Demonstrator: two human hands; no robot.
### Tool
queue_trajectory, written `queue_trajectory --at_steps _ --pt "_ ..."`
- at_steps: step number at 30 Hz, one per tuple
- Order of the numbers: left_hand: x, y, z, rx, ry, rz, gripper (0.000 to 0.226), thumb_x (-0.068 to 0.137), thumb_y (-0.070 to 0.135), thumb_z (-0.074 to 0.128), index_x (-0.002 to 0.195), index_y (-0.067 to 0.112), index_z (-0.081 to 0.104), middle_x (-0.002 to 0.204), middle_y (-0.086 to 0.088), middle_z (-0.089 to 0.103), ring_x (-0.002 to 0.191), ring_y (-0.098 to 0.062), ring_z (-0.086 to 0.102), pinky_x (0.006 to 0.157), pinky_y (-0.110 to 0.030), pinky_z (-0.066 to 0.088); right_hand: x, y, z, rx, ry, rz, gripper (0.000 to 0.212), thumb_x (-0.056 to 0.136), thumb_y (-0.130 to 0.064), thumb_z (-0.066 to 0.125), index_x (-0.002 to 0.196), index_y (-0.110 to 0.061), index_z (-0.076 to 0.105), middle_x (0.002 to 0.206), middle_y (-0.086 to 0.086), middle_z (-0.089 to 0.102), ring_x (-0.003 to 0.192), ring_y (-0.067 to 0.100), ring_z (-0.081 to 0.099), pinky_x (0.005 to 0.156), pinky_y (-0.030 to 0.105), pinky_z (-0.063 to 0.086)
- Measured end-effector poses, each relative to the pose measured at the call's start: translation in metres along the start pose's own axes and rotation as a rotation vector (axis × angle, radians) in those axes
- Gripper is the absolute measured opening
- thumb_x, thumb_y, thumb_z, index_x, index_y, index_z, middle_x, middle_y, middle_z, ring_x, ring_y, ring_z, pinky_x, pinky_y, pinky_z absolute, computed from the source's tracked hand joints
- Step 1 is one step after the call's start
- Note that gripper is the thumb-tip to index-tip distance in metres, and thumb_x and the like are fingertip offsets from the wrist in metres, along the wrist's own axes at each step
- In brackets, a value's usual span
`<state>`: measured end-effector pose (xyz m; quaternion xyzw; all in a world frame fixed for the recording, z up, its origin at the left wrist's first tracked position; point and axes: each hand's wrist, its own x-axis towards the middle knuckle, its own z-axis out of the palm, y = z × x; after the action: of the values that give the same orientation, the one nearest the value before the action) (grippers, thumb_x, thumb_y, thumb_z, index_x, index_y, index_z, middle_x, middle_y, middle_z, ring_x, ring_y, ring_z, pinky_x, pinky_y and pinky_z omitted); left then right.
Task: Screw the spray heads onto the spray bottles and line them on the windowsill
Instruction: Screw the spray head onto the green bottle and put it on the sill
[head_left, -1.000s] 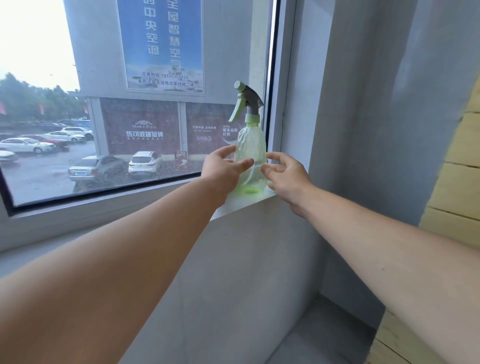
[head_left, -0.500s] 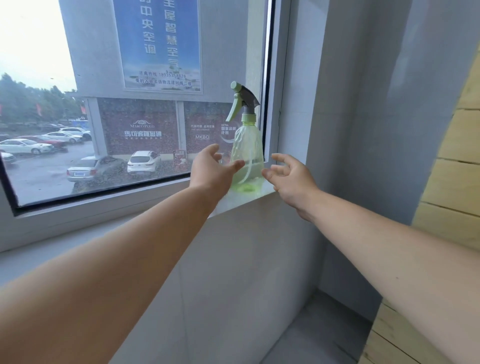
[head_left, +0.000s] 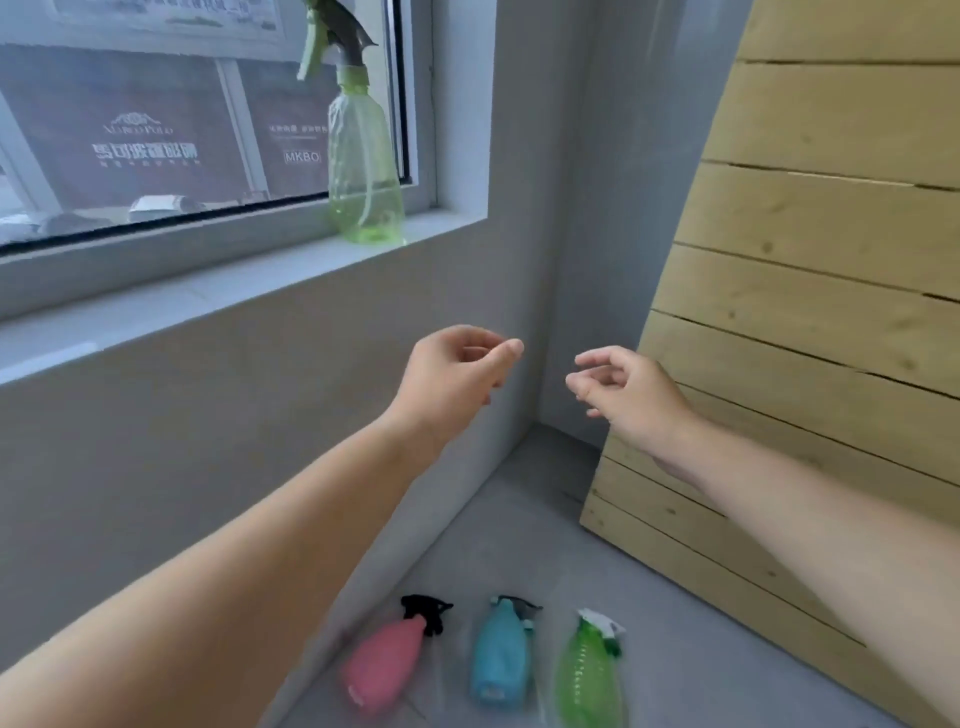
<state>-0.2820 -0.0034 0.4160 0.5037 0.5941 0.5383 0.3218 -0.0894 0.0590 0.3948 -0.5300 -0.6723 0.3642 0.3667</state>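
Note:
A pale green spray bottle with a grey and green spray head stands upright at the right end of the windowsill. Both hands hang in the air below the sill, apart from it. My left hand holds nothing, its fingers loosely curled. My right hand is also empty with fingers apart. On the floor below lie three bottles: a pink one with a black spray head, a blue one with a dark head, and a green one with a white head.
A slatted wooden panel leans against the wall on the right, its lower edge on the grey floor. The wall corner lies just behind my hands. A window above the sill looks onto a street.
Both hands have let go of the pale green bottle and dropped below the sill. The view has tilted down, bringing the three bottles on the floor into sight.

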Motion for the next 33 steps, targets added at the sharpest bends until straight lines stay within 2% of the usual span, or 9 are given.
queue_trajectory --at_steps 3,6,10,12,15,17,23,27,33 --pt "-0.012 -0.048 0.039 0.063 -0.188 -0.21 0.033 0.091 0.036 0.075 0.111 0.009 0.073 0.096 -0.011 0.075 0.084 -0.019 0.067 0.084 -0.039 0.059 -0.022 0.055 -0.014 -0.048 -0.017 0.122 0.028 0.086 -0.031 0.071 0.11 -0.017 0.067 0.104 0.013 0.071 0.092 0.032 0.071 0.09 0.051 0.056" --pt "-0.026 -0.104 0.069 0.124 -0.297 -0.356 0.057 0.085 0.048 0.078 0.122 0.006 0.068 0.098 -0.005 0.073 0.085 -0.018 0.069 0.083 -0.035 0.056 -0.041 0.109 -0.021 -0.07 -0.028 0.229 0.021 0.086 -0.031 0.071 0.103 -0.019 0.069 0.104 0.014 0.072 0.097 0.032 0.07 0.091 0.051 0.056" --pt "-0.051 -0.181 0.112 0.242 -0.389 -0.504 0.063 0.087 0.044 0.078 0.134 0.006 0.061 0.127 -0.011 0.07 0.109 -0.025 0.072 0.098 -0.038 0.058 -0.062 0.188 -0.013 -0.061 -0.07 0.398 0.021 0.089 -0.025 0.069 0.105 -0.012 0.068 0.102 0.014 0.07 0.088 0.028 0.069 0.088 0.049 0.056" --pt "-0.066 -0.208 0.13 0.247 -0.437 -0.582 0.066 0.088 0.041 0.077 0.139 0.004 0.055 0.132 -0.011 0.065 0.107 -0.023 0.07 0.091 -0.031 0.057 -0.071 0.224 -0.004 -0.056 -0.099 0.472 0.018 0.09 -0.023 0.068 0.104 -0.011 0.066 0.098 0.009 0.067 0.084 0.022 0.066 0.086 0.046 0.056" --pt "-0.083 -0.24 0.155 0.265 -0.486 -0.683 0.074 0.089 0.041 0.077 0.147 0.003 0.05 0.145 -0.013 0.058 0.129 -0.027 0.06 0.105 -0.031 0.047 -0.078 0.273 0.011 -0.044 -0.139 0.565 0.009 0.09 -0.023 0.068 0.094 -0.018 0.062 0.096 0.008 0.066 0.083 0.022 0.065 0.082 0.042 0.055" --pt "-0.091 -0.261 0.173 0.281 -0.496 -0.716 0.076 0.089 0.043 0.076 0.149 0.006 0.047 0.148 -0.014 0.056 0.134 -0.028 0.056 0.112 -0.034 0.044 -0.078 0.306 0.022 -0.042 -0.154 0.627 0.012 0.088 -0.023 0.069 0.095 -0.016 0.063 0.098 0.01 0.067 0.085 0.025 0.065 0.078 0.04 0.053" --pt "-0.102 -0.306 0.21 0.336 -0.508 -0.77 0.087 0.091 0.046 0.072 0.158 0.011 0.031 0.159 -0.014 0.043 0.141 -0.029 0.049 0.108 -0.033 0.043 -0.071 0.38 0.049 -0.011 -0.144 0.747 0.038 0.082 -0.031 0.076 0.113 -0.012 0.065 0.111 0.012 0.067 0.092 0.025 0.063 0.09 0.04 0.053" --pt "-0.101 -0.32 0.233 0.513 -0.527 -0.71 0.078 0.089 0.044 0.074 0.149 0.009 0.038 0.148 -0.014 0.052 0.131 -0.03 0.056 0.097 -0.033 0.049 -0.057 0.41 0.065 0.006 -0.113 0.781 0.054 0.078 -0.035 0.079 0.124 -0.011 0.062 0.115 0.011 0.065 0.094 0.023 0.062 0.086 0.037 0.053" --pt "-0.103 -0.34 0.255 0.671 -0.56 -0.711 0.071 0.084 0.051 0.074 0.136 0.012 0.045 0.137 -0.011 0.057 0.12 -0.032 0.063 0.088 -0.038 0.053 -0.044 0.438 0.084 -0.104 -0.137 0.732 0.057 0.076 -0.036 0.081 0.124 -0.012 0.061 0.112 0.005 0.058 0.105 0.024 0.061 0.09 0.029 0.047"
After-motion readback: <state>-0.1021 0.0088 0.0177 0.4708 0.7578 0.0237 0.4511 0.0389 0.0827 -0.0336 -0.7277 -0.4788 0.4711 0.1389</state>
